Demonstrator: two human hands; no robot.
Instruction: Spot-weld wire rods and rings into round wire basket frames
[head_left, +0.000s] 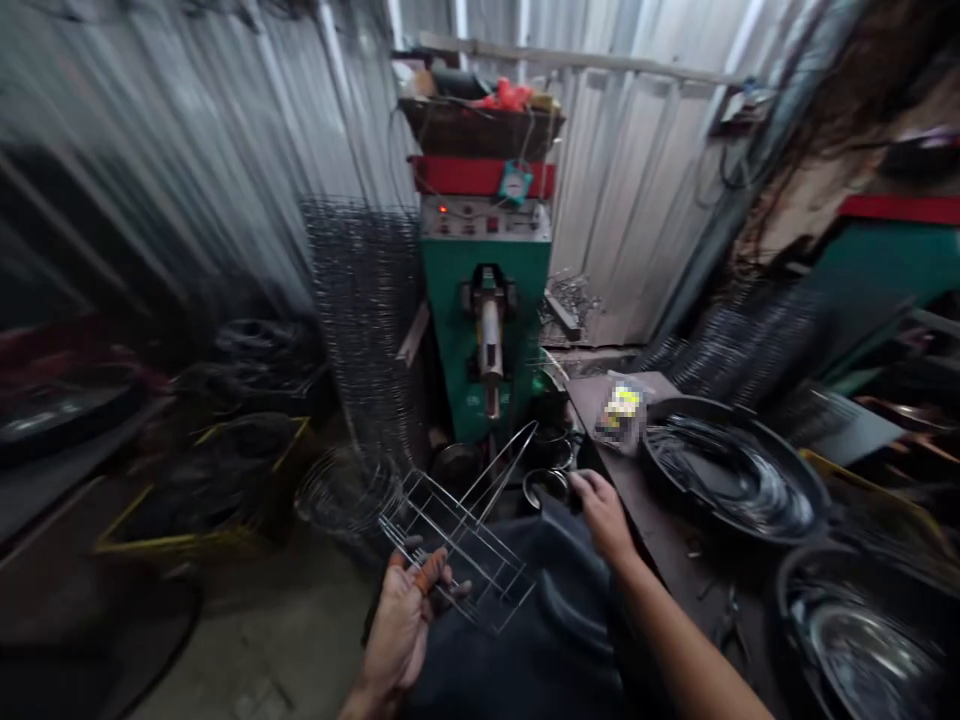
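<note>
Corrugated metal walls all around, green machine dead ahead, anyone see what's in the left hand?

Yep, a wire rack, fingers wrapped around its bars, held up over the person's dark trousers.

And the right hand?

Fingers loosely curled at the edge of the workbench, just beside a small dark metal bowl. Can't tell if it's gripping anything, tbh.

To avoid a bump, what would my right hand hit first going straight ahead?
Probably the small dark metal bowl just past the fingertips of the right hand, though depth is unclear.
</note>
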